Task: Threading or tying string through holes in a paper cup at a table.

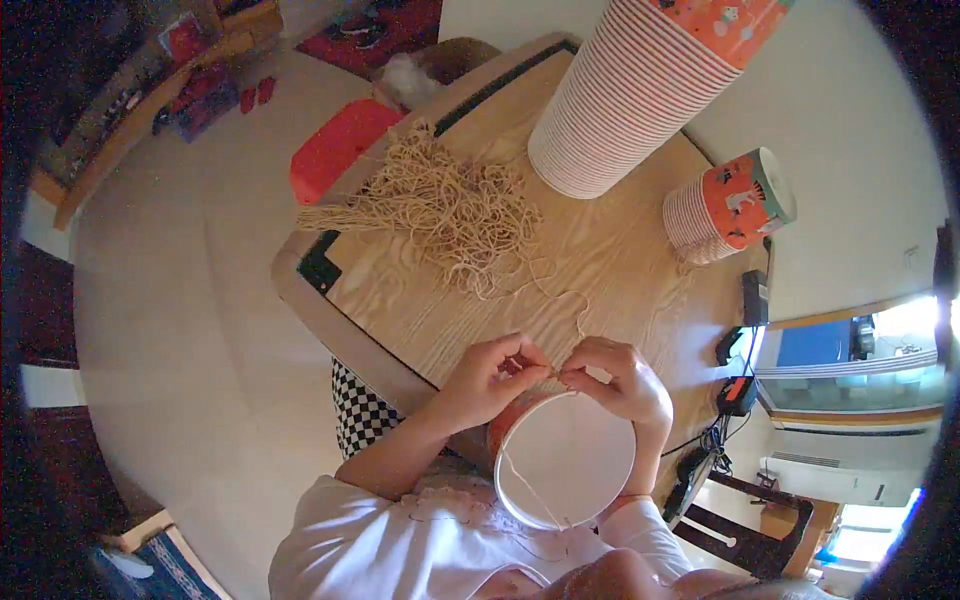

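A paper tub with a white inside and an orange printed outside rests against my body at the table's near edge, its mouth facing up toward me. A thin beige string crosses its mouth down to the near rim. Just past the far rim, my left hand pinches the string between thumb and finger. Close beside it, my right hand is closed on the string too, its fingertips meeting the left ones. The exact shape of the string between the fingertips is too small to tell.
A tangled heap of beige string lies on the wooden table, one strand trailing toward my hands. Behind stand a tall stack of paper tubs and a shorter stack. Black adapters and cables sit at the right edge; a red container is beyond the left edge.
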Demonstrator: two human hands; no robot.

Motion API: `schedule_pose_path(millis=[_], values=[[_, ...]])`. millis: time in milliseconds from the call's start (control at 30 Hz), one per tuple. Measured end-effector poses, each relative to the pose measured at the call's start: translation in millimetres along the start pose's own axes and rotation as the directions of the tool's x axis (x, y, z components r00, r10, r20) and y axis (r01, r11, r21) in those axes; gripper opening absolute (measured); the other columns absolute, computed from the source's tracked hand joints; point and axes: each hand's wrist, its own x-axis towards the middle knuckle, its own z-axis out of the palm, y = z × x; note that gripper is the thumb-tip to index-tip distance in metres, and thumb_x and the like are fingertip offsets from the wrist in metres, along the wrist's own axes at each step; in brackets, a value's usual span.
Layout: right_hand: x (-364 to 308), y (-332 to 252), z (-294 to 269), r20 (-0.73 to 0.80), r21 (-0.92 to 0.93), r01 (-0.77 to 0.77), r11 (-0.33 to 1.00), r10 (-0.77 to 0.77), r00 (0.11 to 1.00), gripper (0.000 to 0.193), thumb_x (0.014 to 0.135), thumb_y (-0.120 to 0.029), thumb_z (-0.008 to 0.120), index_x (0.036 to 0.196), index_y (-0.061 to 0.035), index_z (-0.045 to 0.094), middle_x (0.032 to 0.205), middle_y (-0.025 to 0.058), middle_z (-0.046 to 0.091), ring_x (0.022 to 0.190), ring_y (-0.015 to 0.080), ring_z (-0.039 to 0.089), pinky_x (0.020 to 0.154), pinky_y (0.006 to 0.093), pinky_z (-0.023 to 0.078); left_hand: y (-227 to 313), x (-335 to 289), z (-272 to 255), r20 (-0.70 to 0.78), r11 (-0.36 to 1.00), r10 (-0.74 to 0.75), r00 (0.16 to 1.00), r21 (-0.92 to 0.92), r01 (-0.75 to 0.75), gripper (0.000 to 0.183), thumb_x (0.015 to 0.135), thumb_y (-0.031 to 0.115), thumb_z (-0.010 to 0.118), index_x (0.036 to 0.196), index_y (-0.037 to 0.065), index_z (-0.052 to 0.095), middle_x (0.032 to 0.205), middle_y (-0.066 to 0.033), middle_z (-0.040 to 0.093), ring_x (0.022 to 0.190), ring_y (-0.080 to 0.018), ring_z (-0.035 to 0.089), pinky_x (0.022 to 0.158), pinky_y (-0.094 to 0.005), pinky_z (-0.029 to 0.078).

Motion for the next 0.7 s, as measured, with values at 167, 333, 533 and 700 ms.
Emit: schedule_pose_path(millis=[167, 333, 533, 700], values=[[-0.4, 1.8, -0.7, 0.010, -0.018, 0.053, 0.998, -0.052, 0.999, 0.008, 0.078, -0.008, 0.065, 0.081, -0.0004, 0.063, 0.077, 0.0093, 0.064, 0.072, 0.0242, 0.061, 0.065, 0.0327, 0.047, 2.7, -0.8, -1.7, -0.011, 1.000, -0.007, 1.000, 0.007, 0.007, 0.011, 0.083, 0.011, 0.064, 0.088, 0.002, 0.061, 0.080, -0.0036, 0.064, 0.071, -0.0096, 0.060, 0.064, -0.0251, 0.049], [-1.3, -0.9, 0.4, -0.017, 0.013, -0.020, 1.000, 0.021, 1.000, 0.006, 0.078, -0.005, 0.064, 0.081, 0.0002, 0.063, 0.076, 0.0107, 0.063, 0.073, 0.0246, 0.061, 0.065, 0.0329, 0.047, 20.3, 1.9, 1.0, 0.002, 0.998, -0.009, 1.000, 0.060, 0.008, 0.014, 0.079, 0.012, 0.067, 0.087, 0.003, 0.060, 0.080, -0.0046, 0.063, 0.071, -0.0119, 0.061, 0.063, -0.0262, 0.049], [-0.3, -0.6, 2.6, -0.004, -0.030, -0.019, 0.999, 0.019, 1.000, 0.007, 0.078, -0.006, 0.064, 0.082, -0.0004, 0.063, 0.076, 0.0103, 0.063, 0.072, 0.0244, 0.061, 0.065, 0.0325, 0.047, 14.8, -0.2, 6.7, -0.034, 0.939, 0.174, 0.984, 0.307, -0.156, 0.015, 0.075, 0.011, 0.070, 0.085, 0.006, 0.061, 0.074, -0.0067, 0.059, 0.066, -0.0191, 0.058, 0.059, -0.0298, 0.048], [0.7, -5.1, 1.6, -0.001, -0.031, -0.029, 0.999, 0.029, 1.000, 0.007, 0.077, -0.007, 0.065, 0.081, -0.0008, 0.063, 0.076, 0.0103, 0.062, 0.071, 0.0250, 0.060, 0.065, 0.0329, 0.047, 12.7, -1.8, 7.6, -0.037, 0.926, 0.200, 0.979, 0.333, -0.176, 0.014, 0.074, 0.010, 0.070, 0.085, 0.006, 0.061, 0.073, -0.0065, 0.058, 0.066, -0.0196, 0.057, 0.061, -0.0301, 0.048]])
